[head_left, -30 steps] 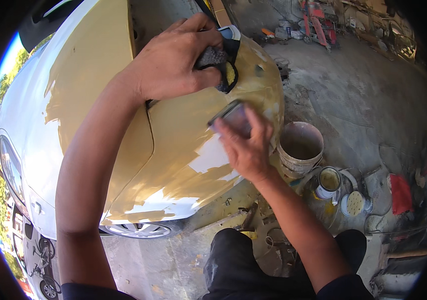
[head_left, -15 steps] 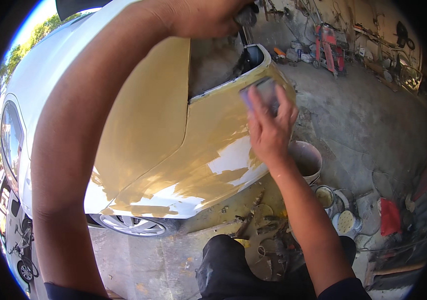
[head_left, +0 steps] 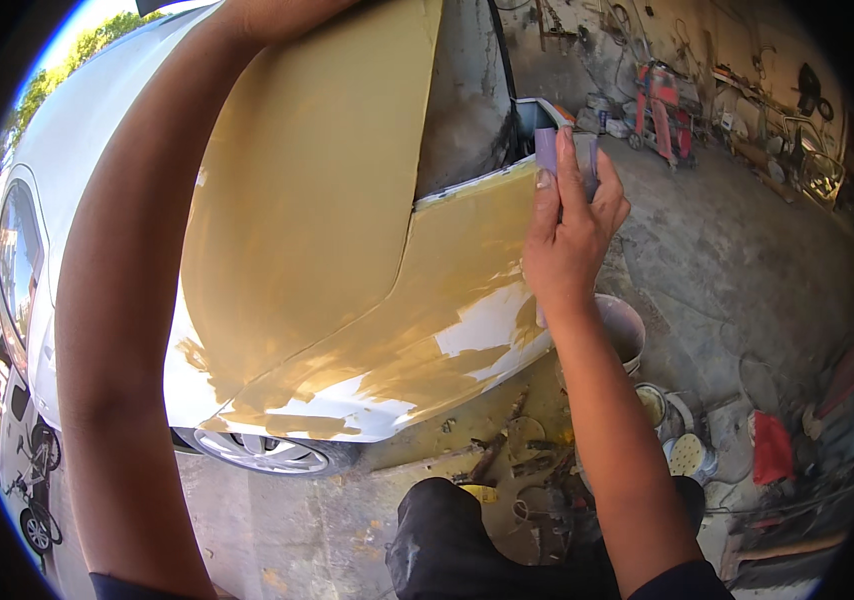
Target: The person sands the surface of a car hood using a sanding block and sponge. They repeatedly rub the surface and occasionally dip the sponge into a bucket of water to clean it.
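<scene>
My right hand [head_left: 575, 225] is closed on a sanding block [head_left: 546, 150] with purple showing at both sides of the fingers. It is at the right corner of a car body panel [head_left: 297, 200], beside the open lamp recess [head_left: 462, 130]. Tan filler coats much of the panel, with bare white patches [head_left: 487, 322] low down. My left arm reaches up across the car, and my left hand [head_left: 282, 15] is at the top edge of the picture, over the panel's upper part. Its fingers are cut off from view.
A pale bucket [head_left: 622, 330] stands on the floor right of my right forearm, with tins [head_left: 687, 455] and a red cloth-like piece [head_left: 772, 440] nearby. Wood scraps [head_left: 487, 460] lie below the car. A red wheeled machine [head_left: 662, 110] stands farther back. The car's wheel [head_left: 262, 452] shows lower left.
My right hand has moved up and slightly right with the sanding block. My left hand has moved left and up, away from the lamp recess. The tan panel beside the recess has shifted right.
</scene>
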Demonstrator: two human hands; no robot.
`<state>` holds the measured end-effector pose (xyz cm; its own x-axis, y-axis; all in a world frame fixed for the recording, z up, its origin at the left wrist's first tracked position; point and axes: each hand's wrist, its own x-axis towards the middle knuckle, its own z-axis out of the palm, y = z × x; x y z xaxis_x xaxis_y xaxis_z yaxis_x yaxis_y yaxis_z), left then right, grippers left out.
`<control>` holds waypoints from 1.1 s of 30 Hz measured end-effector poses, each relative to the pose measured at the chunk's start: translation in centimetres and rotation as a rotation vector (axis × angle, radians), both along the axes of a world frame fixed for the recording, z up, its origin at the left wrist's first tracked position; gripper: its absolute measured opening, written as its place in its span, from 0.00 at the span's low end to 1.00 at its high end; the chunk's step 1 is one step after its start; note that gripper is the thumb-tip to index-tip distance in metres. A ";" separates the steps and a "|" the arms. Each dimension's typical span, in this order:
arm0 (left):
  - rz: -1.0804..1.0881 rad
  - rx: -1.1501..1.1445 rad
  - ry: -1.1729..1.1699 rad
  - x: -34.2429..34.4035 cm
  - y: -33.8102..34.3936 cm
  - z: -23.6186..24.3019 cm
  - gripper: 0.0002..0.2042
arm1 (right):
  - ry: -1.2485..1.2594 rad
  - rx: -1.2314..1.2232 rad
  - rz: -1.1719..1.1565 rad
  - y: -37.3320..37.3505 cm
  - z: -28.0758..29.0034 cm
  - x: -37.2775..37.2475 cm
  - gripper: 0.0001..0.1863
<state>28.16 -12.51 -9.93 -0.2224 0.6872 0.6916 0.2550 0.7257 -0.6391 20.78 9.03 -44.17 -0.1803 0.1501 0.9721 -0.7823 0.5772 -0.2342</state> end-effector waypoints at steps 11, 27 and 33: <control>-0.025 -0.078 0.110 -0.2 -0.3 -0.7 0.22 | 0.020 0.082 0.075 -0.8 -0.2 1.2 0.28; -0.029 -0.025 0.096 -0.5 -0.8 -0.8 0.21 | -0.004 -0.152 -0.005 -3.9 2.8 1.9 0.29; -0.037 -0.053 0.081 -0.3 -1.1 -0.7 0.21 | 0.077 0.172 0.206 -4.7 -3.2 5.1 0.30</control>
<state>27.85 -13.56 -10.62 -0.1408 0.7303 0.6685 0.2271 0.6810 -0.6962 25.86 4.31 -47.33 -0.1145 -0.0507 0.9921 -0.8988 0.4308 -0.0817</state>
